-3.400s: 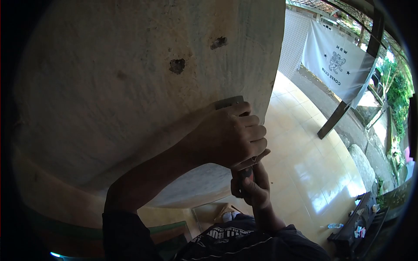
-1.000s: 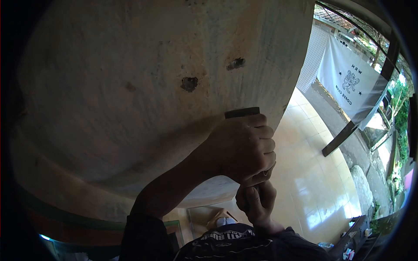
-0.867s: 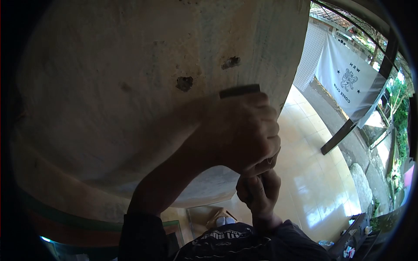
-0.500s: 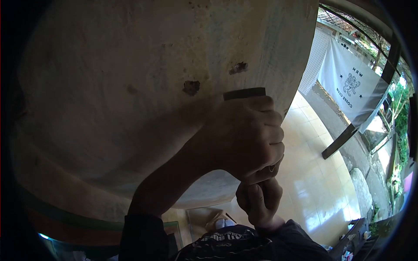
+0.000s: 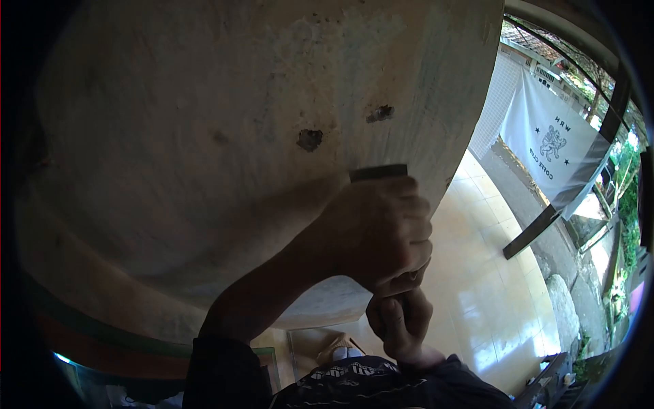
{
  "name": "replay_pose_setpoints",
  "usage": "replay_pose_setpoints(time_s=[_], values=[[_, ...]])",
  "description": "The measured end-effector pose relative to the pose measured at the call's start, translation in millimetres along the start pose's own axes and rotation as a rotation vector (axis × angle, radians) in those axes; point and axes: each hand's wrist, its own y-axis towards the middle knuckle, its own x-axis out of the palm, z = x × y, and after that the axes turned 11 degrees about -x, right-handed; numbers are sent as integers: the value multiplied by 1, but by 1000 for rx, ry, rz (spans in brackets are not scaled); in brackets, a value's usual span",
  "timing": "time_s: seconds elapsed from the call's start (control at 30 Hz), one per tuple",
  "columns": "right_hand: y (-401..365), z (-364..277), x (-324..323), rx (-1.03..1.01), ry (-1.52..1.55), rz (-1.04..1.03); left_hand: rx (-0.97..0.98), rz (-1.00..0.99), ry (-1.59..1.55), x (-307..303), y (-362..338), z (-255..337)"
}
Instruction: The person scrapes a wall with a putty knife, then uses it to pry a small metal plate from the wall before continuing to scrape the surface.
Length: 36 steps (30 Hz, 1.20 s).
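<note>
Metal, dark and flat, shows as a narrow edge just above the knuckles: the blade of the scraper, pressed against the wall. The edge sits close beside the wall's outer corner, so a hard push could, I judge, run it off the side, and the left hand would follow with its knuckles dragging over the rough plaster. A tilted blade might also dig in and gouge the surface instead of sliding, above all near the two holes just beyond the fingers on the far side.

The left hand is closed into a tight fist around the upper part of the scraper, fingers curled fully, no gap showing. Right under it, touching it, the right hand is wrapped shut around the lower end; the handle itself is almost wholly hidden inside the two grips.

Below the hands come a dark sleeve and a printed shirt. To the right of the hands, well apart, a glossy tiled floor catches the light; beyond it a dark slanted post props a white banner
</note>
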Motion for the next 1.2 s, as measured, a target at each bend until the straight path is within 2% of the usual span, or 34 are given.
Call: replay_pose_setpoints(time_s=[0.07,0.13,0.3,0.37,0.43,0.57,0.63,0.77,0.87,1.03,1.2], values=[[4,-3,0,-2,-22,-9,12,31,-43,0,1,-4],[15,-8,1,-29,-67,-27,79,-37,31,-11,13,-9],[9,-6,1,-49,-35,-3,18,57,-2,-1,7,-4],[4,-4,-5,24,91,-6,20,70,-9,-1,6,-6],[18,-7,-1,-15,58,1,63,-84,52,-12,15,-8],[26,-13,8,-69,40,25,18,-28,60,-20,23,-7],[12,-8,9,-44,1,23,37,-96,32,-13,11,-4],[16,-10,9,4,38,51,64,-66,-18,-12,12,-7],[32,-25,6,6,162,-2,48,-67,77,-28,26,-7],[0,0,0,51,144,16,-31,-127,22,-5,-6,4],[12,-12,-2,50,161,25,-17,-106,19,-14,13,-1]])
